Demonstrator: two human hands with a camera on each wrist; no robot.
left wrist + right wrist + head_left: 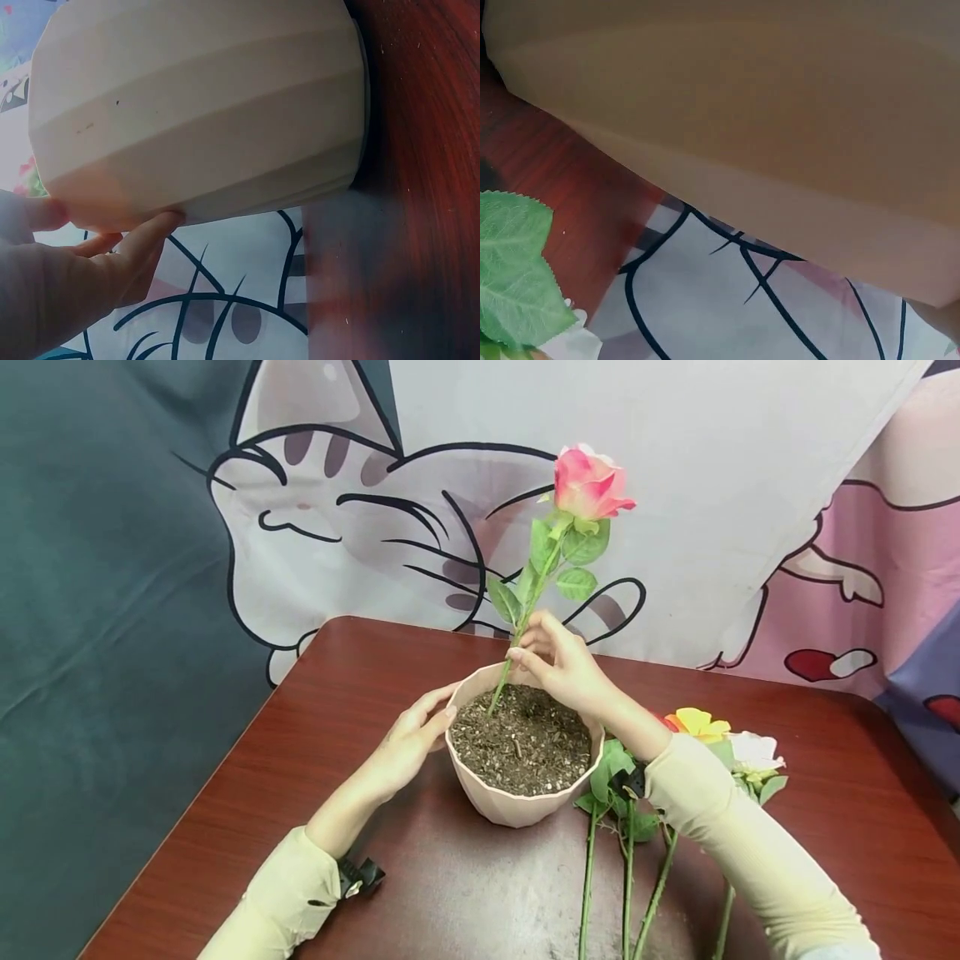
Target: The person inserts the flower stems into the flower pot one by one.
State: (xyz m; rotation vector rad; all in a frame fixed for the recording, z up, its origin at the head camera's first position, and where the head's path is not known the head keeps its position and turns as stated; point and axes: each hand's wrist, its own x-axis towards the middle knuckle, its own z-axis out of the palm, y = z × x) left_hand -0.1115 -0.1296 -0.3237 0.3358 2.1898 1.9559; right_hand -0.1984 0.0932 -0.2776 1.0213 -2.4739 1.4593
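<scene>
A pink rose [588, 485] on a green stem stands tilted over a pale pink faceted flowerpot [513, 810]. My right hand [562, 664] pinches its stem [517, 631] just above the pot's far rim. The stem's lower end meets the dark soil [517, 739] near the left inner wall. Against the pot's left side rests my left hand [408, 743], thumb by the rim. Its fingers touch the outer wall in the left wrist view, where the pot [202, 112] fills much of the picture. The right wrist view barely shows my right hand, mostly the pot [742, 112].
Several more artificial flowers lie right of the pot, among them a yellow one [693, 722] and a white rose [753, 752], partly under my right forearm. Their stems point to the table's near edge. Behind the brown table [360, 668] hangs a cartoon-cat cloth [315, 552].
</scene>
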